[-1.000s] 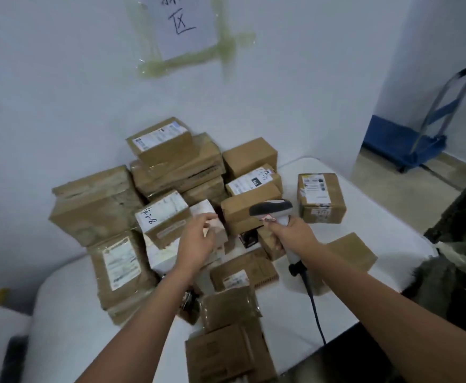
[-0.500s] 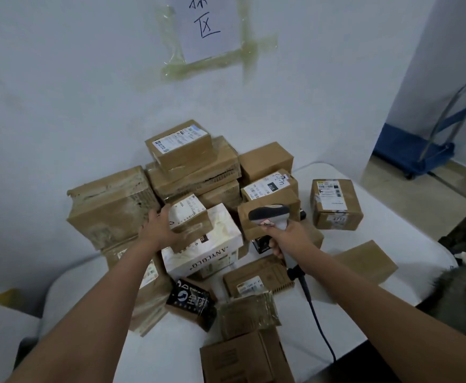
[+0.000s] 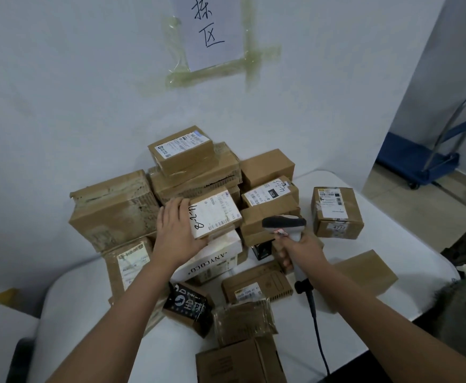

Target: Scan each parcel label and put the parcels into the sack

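Observation:
A pile of brown cardboard parcels (image 3: 195,172) is stacked against the wall on a white table (image 3: 408,244). My left hand (image 3: 175,230) grips the left end of a small parcel (image 3: 216,214) whose white label with handwritten digits faces up; the parcel lies on a white box (image 3: 215,259). My right hand (image 3: 299,250) holds the handle of a grey barcode scanner (image 3: 284,223), its head just right of that parcel, red light showing at its window. The sack (image 3: 464,308), dark green, shows at the right edge.
Loose flat parcels (image 3: 256,286) and a black-taped box (image 3: 189,306) lie near the front of the table. A single labelled box (image 3: 336,212) stands at the right. The scanner's cable (image 3: 318,335) trails toward me. A blue hand trolley (image 3: 425,161) stands in the doorway.
My left hand has left the white box and taken hold of the small labelled parcel, which now shows its label face-up. The scanner has stayed in my right hand.

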`<move>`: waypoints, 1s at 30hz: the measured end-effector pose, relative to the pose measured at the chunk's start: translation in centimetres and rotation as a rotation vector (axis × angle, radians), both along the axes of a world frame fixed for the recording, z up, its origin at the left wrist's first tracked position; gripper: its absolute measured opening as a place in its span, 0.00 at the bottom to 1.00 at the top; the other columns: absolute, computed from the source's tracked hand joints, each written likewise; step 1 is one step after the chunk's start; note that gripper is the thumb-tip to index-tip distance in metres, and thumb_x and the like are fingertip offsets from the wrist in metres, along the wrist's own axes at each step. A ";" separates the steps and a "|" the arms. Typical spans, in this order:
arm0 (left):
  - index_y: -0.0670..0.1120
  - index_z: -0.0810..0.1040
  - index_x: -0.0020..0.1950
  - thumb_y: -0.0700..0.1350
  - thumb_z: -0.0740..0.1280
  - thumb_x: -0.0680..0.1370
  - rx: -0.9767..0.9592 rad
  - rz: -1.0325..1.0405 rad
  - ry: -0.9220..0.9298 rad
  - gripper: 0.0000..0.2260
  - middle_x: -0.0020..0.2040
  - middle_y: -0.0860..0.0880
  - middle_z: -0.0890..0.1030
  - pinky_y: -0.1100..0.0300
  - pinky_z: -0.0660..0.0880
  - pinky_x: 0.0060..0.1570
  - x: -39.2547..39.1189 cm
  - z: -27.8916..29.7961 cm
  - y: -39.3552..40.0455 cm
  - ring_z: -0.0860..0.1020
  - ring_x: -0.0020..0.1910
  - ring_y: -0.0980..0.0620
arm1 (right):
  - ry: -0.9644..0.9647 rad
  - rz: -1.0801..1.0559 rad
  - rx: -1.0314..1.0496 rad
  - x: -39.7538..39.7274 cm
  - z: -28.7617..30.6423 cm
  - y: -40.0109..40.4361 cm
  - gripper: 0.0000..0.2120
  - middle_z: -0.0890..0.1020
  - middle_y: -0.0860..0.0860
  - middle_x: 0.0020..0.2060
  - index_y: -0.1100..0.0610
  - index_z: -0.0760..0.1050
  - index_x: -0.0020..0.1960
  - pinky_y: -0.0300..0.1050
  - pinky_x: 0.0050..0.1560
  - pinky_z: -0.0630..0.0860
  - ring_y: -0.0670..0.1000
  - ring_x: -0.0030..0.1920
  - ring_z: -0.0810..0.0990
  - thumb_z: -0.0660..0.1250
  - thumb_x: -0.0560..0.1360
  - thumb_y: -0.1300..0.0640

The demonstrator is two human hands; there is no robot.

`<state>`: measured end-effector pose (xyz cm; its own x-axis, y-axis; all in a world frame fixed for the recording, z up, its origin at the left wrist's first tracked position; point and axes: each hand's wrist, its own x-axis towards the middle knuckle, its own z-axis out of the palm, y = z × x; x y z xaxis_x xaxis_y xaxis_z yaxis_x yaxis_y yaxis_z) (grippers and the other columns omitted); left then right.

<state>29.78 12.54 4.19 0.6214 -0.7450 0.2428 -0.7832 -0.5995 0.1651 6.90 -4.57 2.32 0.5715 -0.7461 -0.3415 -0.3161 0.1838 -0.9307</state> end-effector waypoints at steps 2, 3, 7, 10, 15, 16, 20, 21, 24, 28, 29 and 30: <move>0.41 0.56 0.78 0.61 0.76 0.69 -0.029 -0.041 0.052 0.48 0.75 0.41 0.60 0.47 0.51 0.77 -1.5 0.4 -1.0 0.57 0.76 0.42 | -0.011 -0.018 0.008 -0.8 0.2 -0.4 0.10 0.79 0.53 0.28 0.58 0.76 0.43 0.43 0.30 0.75 0.49 0.27 0.76 0.70 0.77 0.52; 0.42 0.55 0.79 0.60 0.76 0.69 -0.050 -0.052 0.092 0.48 0.75 0.41 0.59 0.47 0.55 0.77 -2.3 0.4 -1.5 0.58 0.75 0.42 | -0.015 -0.033 0.011 -1.3 0.3 -0.7 0.10 0.79 0.54 0.28 0.59 0.76 0.43 0.43 0.30 0.75 0.50 0.27 0.77 0.70 0.77 0.52; 0.47 0.54 0.79 0.57 0.78 0.67 -0.104 -0.111 0.211 0.49 0.74 0.44 0.58 0.45 0.65 0.72 -5.5 0.4 -3.5 0.61 0.73 0.43 | -0.021 -0.067 -0.006 -4.2 0.9 -1.9 0.12 0.80 0.54 0.31 0.58 0.76 0.45 0.42 0.31 0.73 0.50 0.29 0.77 0.70 0.76 0.49; 0.49 0.55 0.79 0.59 0.79 0.65 -0.101 -0.175 0.230 0.50 0.73 0.46 0.59 0.43 0.66 0.70 -7.9 0.1 -4.9 0.63 0.71 0.45 | -0.042 -0.098 -0.004 -7.0 1.9 -2.8 0.12 0.80 0.54 0.30 0.58 0.76 0.43 0.41 0.30 0.73 0.49 0.28 0.76 0.69 0.77 0.50; 0.48 0.49 0.81 0.60 0.78 0.66 -0.126 -0.198 0.222 0.54 0.74 0.49 0.59 0.50 0.56 0.72 -13.2 -0.3 -7.4 0.61 0.72 0.50 | -0.091 -0.141 0.036 -12.0 2.8 -4.0 0.11 0.79 0.56 0.31 0.60 0.77 0.44 0.41 0.30 0.73 0.50 0.28 0.75 0.69 0.77 0.52; 0.48 0.50 0.81 0.59 0.78 0.66 -0.142 -0.185 0.209 0.53 0.75 0.50 0.59 0.50 0.56 0.71 -14.2 -0.5 -7.8 0.61 0.72 0.51 | -0.099 -0.149 0.050 -13.0 2.9 -4.3 0.11 0.79 0.55 0.31 0.60 0.77 0.44 0.42 0.29 0.73 0.51 0.28 0.75 0.70 0.77 0.52; 0.48 0.53 0.80 0.59 0.77 0.67 -0.167 -0.167 0.147 0.49 0.76 0.50 0.58 0.45 0.59 0.70 -17.3 -1.0 -9.3 0.60 0.74 0.50 | -0.087 -0.112 0.093 -16.2 3.8 -5.3 0.10 0.78 0.54 0.28 0.58 0.75 0.43 0.42 0.30 0.72 0.51 0.26 0.74 0.71 0.76 0.52; 0.48 0.54 0.80 0.58 0.77 0.68 -0.164 -0.170 0.128 0.49 0.76 0.50 0.58 0.44 0.59 0.69 -18.0 -1.1 -9.6 0.60 0.74 0.49 | -0.077 -0.086 0.096 -16.8 4.1 -5.4 0.11 0.78 0.54 0.27 0.58 0.75 0.42 0.42 0.30 0.72 0.50 0.26 0.74 0.71 0.76 0.52; 0.47 0.55 0.80 0.55 0.77 0.68 -0.146 -0.186 0.092 0.48 0.76 0.49 0.59 0.42 0.60 0.68 -19.4 -1.7 -10.6 0.60 0.74 0.49 | -0.065 -0.007 0.118 -18.3 5.0 -5.5 0.10 0.77 0.54 0.27 0.59 0.75 0.42 0.40 0.27 0.71 0.49 0.24 0.73 0.70 0.77 0.53; 0.49 0.53 0.80 0.51 0.77 0.66 -0.095 -0.174 0.110 0.49 0.77 0.50 0.58 0.43 0.59 0.69 -20.5 -2.5 -11.6 0.59 0.75 0.49 | -0.044 0.057 0.127 -19.7 6.0 -5.7 0.10 0.77 0.54 0.27 0.58 0.75 0.40 0.40 0.27 0.70 0.49 0.25 0.73 0.70 0.77 0.53; 0.50 0.52 0.80 0.51 0.77 0.66 -0.083 -0.173 0.116 0.49 0.77 0.50 0.57 0.43 0.59 0.70 -20.7 -2.7 -11.8 0.58 0.75 0.50 | -0.034 0.067 0.128 -20.0 6.1 -5.8 0.11 0.77 0.54 0.27 0.58 0.75 0.40 0.40 0.27 0.70 0.49 0.25 0.73 0.70 0.76 0.53; 0.50 0.51 0.80 0.51 0.77 0.66 -0.075 -0.173 0.124 0.50 0.77 0.50 0.57 0.43 0.59 0.70 -20.8 -2.9 -12.0 0.58 0.75 0.50 | -0.025 0.074 0.133 -20.2 6.2 -6.0 0.11 0.77 0.54 0.27 0.58 0.75 0.40 0.40 0.27 0.70 0.49 0.25 0.73 0.70 0.76 0.53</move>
